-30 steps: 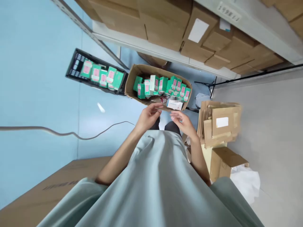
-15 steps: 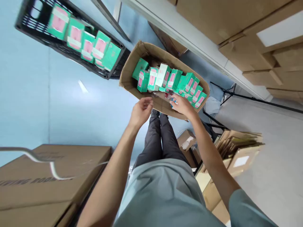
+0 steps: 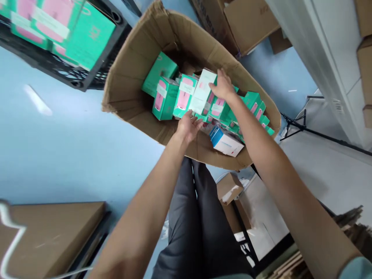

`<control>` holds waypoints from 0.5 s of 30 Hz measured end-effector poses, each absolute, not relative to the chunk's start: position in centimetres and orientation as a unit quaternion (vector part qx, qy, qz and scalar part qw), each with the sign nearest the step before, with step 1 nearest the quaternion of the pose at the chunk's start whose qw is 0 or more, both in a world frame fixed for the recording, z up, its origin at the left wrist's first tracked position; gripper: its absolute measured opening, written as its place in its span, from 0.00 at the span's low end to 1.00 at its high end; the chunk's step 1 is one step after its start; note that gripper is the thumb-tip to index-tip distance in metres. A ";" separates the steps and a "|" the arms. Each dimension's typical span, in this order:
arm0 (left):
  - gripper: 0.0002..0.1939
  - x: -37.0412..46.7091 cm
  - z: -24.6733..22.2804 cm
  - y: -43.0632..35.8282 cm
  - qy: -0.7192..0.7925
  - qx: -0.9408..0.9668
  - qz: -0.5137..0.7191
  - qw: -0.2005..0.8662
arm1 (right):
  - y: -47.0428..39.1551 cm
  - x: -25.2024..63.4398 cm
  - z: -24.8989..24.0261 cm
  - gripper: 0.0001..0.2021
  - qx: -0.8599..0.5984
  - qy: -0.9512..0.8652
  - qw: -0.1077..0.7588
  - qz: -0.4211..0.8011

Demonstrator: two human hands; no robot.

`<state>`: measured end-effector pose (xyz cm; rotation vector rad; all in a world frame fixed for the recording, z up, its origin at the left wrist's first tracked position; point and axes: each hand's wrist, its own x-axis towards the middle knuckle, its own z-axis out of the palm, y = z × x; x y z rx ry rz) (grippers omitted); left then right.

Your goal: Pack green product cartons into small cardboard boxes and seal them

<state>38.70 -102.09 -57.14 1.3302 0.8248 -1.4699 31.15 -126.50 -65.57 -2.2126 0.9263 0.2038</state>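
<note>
A large, open brown carton (image 3: 130, 77) holds several green boxes with pink panels, among them a green box (image 3: 165, 99) at the left. One small carton with a white side up (image 3: 203, 91) lies tilted on the others. My right hand (image 3: 223, 86) has its thumb and fingers at the upper right corner of this carton. At its lower end is my left hand (image 3: 188, 127), palm partly up and fingers apart, close to or touching the edge. A blue and white box (image 3: 226, 141) lies in the near side of the big carton.
A black plastic crate (image 3: 99, 73) with more green boxes stands at the upper left. Brown cartons (image 3: 250, 23) sit behind the big carton. A large flat carton (image 3: 52, 236) is at the lower left, and a black stand leg (image 3: 328, 133) at the right.
My view has come closer to the big carton. My right hand has moved from its near side up to the white-sided carton; my left hand has reached inside. The blue and white box now shows clearly.
</note>
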 end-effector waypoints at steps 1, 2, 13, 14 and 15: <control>0.23 38.7 -58.1 -102.3 0.338 0.538 -0.603 0.482 | -127.1 31.5 -66.5 0.36 -0.858 0.358 0.360 0.073; 0.25 38.7 -58.8 -102.5 0.332 0.529 -0.608 0.490 | -127.3 31.8 -67.1 0.36 -0.858 0.356 0.362 0.071; 0.25 36.5 -51.0 -95.7 0.414 0.493 -0.630 0.434 | -113.3 29.1 -51.8 0.19 -0.825 0.434 0.333 0.144; 0.25 36.2 -49.1 -94.5 0.422 0.495 -0.629 0.425 | -111.6 28.5 -49.6 0.18 -0.815 0.447 0.339 0.143; 0.24 35.9 -47.2 -93.2 0.431 0.496 -0.628 0.416 | -110.0 27.9 -47.4 0.17 -0.803 0.467 0.342 0.139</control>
